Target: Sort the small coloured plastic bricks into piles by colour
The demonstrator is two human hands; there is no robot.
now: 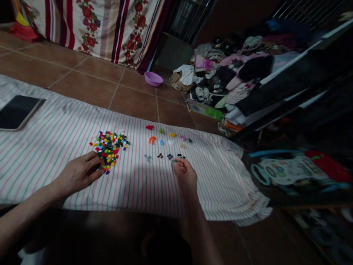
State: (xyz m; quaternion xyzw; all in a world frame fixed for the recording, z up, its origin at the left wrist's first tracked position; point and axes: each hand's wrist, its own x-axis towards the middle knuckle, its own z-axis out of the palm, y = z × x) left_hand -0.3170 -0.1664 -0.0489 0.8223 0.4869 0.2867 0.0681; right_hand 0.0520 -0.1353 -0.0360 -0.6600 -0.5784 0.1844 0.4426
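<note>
Colored pieces [111, 146], mid-frame: my left grip [81, 170] half-curled, can't tell its hold; right grip [187, 176] pinches green piece [175, 161], light touch imo.

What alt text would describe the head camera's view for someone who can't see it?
A person's left hand touches a mixed pile of tiny colorful pieces on a striped cloth, while the right hand is beside small single-color groups. A phone lies at the picture's left.
</note>
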